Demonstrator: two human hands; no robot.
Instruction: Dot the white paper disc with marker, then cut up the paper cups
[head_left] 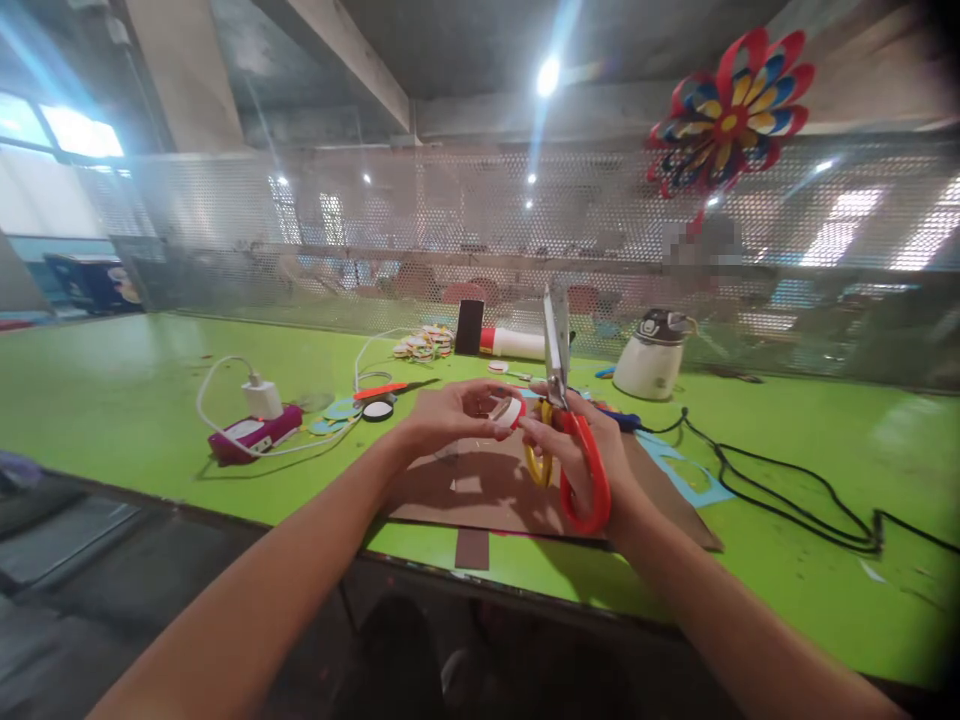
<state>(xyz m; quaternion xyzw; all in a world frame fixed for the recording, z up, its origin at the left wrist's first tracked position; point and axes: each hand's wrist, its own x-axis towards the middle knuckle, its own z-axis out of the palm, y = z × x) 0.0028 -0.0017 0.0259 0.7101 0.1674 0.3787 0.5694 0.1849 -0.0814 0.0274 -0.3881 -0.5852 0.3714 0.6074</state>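
My left hand (442, 412) is closed on a small round white piece with a red edge (511, 412), held by thumb and fingers above the brown board (427, 495). My right hand (611, 455) grips a pair of scissors (589, 485), with one red and one yellow handle loop and the metal blades pointing up. The right fingertips also reach the red edge of the round piece. Under and behind the right hand lies light-blue sheet material (679, 465) with cut-outs. A dark blue handle (624, 420) with a black cord shows just past that hand.
On the green table (787, 600) at left sit a purple power strip (259, 435) with a white charger, an orange-handled knife (380, 391) and a round black-and-white disc (377, 410). Farther back are a phone (469, 326), a white cylinder (519, 344) and a white-and-grey bottle (651, 360).
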